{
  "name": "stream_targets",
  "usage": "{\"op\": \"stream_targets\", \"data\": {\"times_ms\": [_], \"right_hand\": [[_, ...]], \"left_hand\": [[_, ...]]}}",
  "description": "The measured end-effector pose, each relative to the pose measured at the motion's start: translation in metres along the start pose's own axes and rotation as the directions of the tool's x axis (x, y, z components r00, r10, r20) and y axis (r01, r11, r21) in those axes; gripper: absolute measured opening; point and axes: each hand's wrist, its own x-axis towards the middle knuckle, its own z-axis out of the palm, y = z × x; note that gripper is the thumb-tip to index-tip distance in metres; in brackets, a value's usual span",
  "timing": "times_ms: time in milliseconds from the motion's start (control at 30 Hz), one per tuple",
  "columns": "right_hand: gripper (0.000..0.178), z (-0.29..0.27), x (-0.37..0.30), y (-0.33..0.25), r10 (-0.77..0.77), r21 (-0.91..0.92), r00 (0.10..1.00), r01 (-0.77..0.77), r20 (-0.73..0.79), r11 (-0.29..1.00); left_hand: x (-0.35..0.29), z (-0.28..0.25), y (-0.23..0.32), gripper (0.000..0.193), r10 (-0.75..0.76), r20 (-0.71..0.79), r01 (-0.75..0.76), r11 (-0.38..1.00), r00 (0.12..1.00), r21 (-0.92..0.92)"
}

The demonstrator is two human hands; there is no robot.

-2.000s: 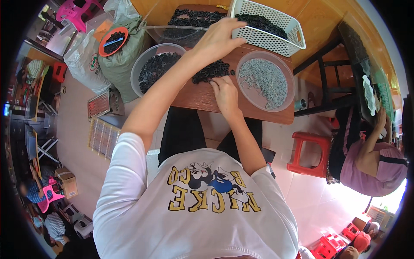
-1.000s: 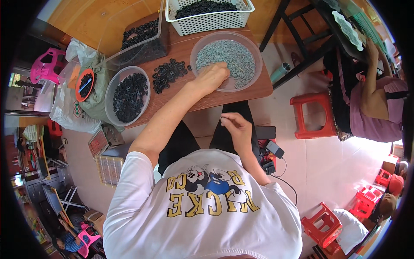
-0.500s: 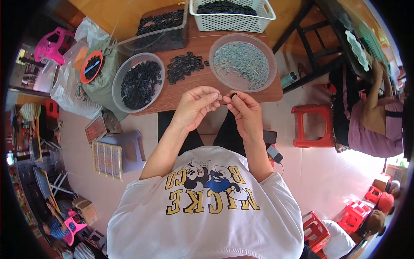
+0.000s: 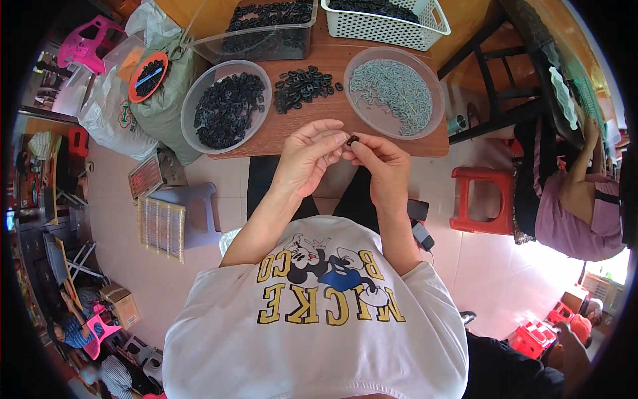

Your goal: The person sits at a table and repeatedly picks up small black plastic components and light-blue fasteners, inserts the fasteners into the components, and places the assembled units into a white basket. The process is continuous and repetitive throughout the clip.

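Right hand (image 4: pixel 385 163): thumb and fingers closed in a pinch on a small black part (image 4: pixel 351 140). Left hand (image 4: pixel 309 156): fingers curled, thumb tip near forefinger, right beside that part; can't tell if it grips anything. Both at the near edge of the desk (image 4: pixel 330 58), right of its middle. Loose black pile (image 4: pixel 302 91) mid-desk, between a bowl of black parts (image 4: pixel 229 110) by the left edge and a bowl of silvery pieces (image 4: pixel 392 93) near the right edge. Far edge: clear box (image 4: pixel 206 48) left, white basket (image 4: pixel 385 33) right.
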Motion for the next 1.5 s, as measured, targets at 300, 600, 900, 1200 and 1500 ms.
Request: {"op": "stream_targets", "data": {"times_ms": [300, 600, 900, 1200, 1500], "right_hand": [[0.015, -0.005, 0.001, 0.001, 0.017, -0.009, 1.000, -0.017, 0.002, 1.000], [0.014, -0.007, -0.001, 0.003, -0.014, -0.120, 0.999, 0.009, -0.039, 0.993], [0.013, -0.006, -0.003, 0.020, -0.017, -0.263, 0.998, 0.001, -0.060, 0.965], [0.014, -0.002, 0.000, 0.030, 0.004, -0.329, 0.998, -0.022, -0.055, 0.944], [0.013, -0.009, 0.003, 0.044, 0.075, -0.297, 0.995, -0.089, -0.060, 0.951]], "left_hand": [[0.002, 0.000, -0.003, 0.021, -0.008, -0.011, 0.009, 0.997, 1.000, 0.083], [0.003, -0.001, -0.003, 0.020, 0.052, -0.006, -0.048, 0.968, 0.999, 0.246], [0.001, -0.022, -0.013, 0.025, 0.000, -0.049, 0.016, 0.942, 0.999, 0.335], [0.002, -0.029, -0.017, 0.027, 0.063, -0.142, -0.014, 0.948, 0.988, 0.318], [0.006, -0.042, -0.016, 0.035, -0.006, -0.107, 0.048, 0.917, 0.994, 0.395]]}}
